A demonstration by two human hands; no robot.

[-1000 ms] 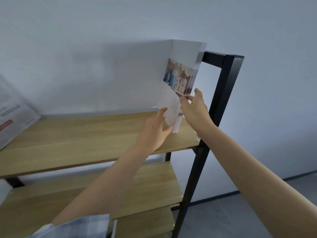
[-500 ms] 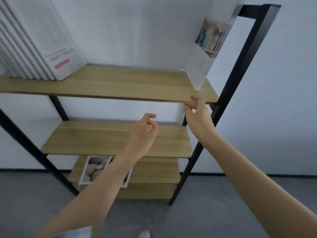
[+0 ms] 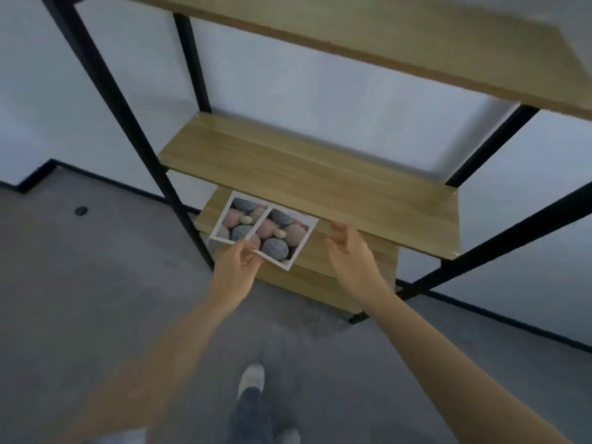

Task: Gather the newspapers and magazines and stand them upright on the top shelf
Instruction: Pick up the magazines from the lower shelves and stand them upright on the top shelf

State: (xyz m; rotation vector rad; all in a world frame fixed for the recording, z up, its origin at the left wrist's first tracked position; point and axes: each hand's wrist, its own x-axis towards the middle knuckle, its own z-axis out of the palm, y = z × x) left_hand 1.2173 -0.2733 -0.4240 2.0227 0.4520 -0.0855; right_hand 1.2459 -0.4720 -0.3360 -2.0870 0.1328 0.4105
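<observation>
Magazines with pebble-photo covers (image 3: 264,230) on a low wooden shelf (image 3: 333,251) were newly pinched by left hand (image 3: 235,269); right hand (image 3: 350,251), having released the shelved stack, hovered open, empty.

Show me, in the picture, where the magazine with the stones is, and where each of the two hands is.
magazine with the stones (image 3: 272,232): head view, middle of its cover photo.
left hand (image 3: 235,270): head view, back of the hand, which pinches the magazine's near edge.
right hand (image 3: 350,251): head view, back of the hand, fingers relaxed, holding nothing.
</observation>
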